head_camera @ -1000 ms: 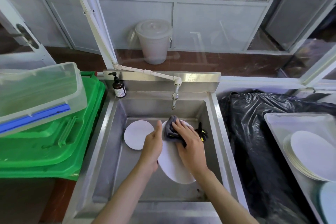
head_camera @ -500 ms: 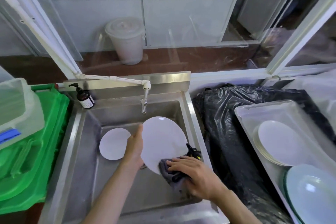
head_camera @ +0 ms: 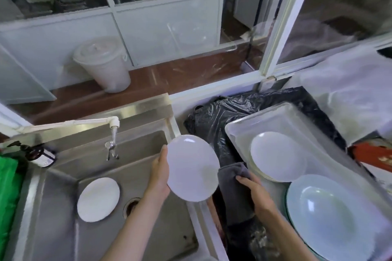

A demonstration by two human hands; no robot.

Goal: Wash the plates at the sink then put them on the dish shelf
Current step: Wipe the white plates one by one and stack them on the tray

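Left of the stainless steel sink [head_camera: 63, 207], a dark brown pump bottle with a pale label [head_camera: 40, 154] stands on the ledge; its writing is too blurred to read, and no other lettering is legible. On the sink's floor, left of the drain, lies a small round white plate [head_camera: 98, 199], apparently not yet washed. Over the sink's right rim the left hand [head_camera: 159, 176] holds a round white plate [head_camera: 193, 168] by its left edge, thumb on the face and the other fingers hidden behind. Right of the sink, the right hand [head_camera: 257, 194] grips a grey cloth [head_camera: 234, 188], fingers curled over its fold. Further right, a clear plastic tray [head_camera: 237, 129] holds a stack of white plates [head_camera: 277, 157] and a pale green plate [head_camera: 326, 218].

The held plate looks wet, so a one-edge grip may slip, dropping it onto the rim or chipping the stack.
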